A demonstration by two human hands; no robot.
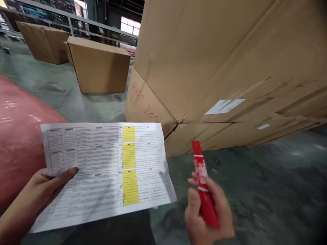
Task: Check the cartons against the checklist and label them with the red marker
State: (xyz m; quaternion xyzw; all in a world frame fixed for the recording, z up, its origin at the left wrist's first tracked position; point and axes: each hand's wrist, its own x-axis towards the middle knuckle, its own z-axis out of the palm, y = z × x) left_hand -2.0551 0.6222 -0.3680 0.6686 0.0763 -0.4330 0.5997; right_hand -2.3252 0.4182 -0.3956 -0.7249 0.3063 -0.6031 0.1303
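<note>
My left hand [48,185] grips the left side of a white printed sheet [99,170], thumb on top and fingers hidden beneath. Tables of small, blurred print fill the sheet, with a yellow highlighted column toward its right. In my right hand [209,211] is a red marker [201,177] with white bands, its narrower end pointing up and away from me. Just beyond both hands stands a large cardboard box [204,61]. Red handwriting, including "20" and a further mark, shows on its side near the sheet's top edge. The marker looks apart from the box and the sheet.
White labels [224,106] are stuck on the large box. More cardboard boxes [100,68] stand on the grey-green floor [58,81] at back left, before a metal railing [70,25]. Something pink and shiny, like wrapped plastic [22,132], bulges in at the left edge.
</note>
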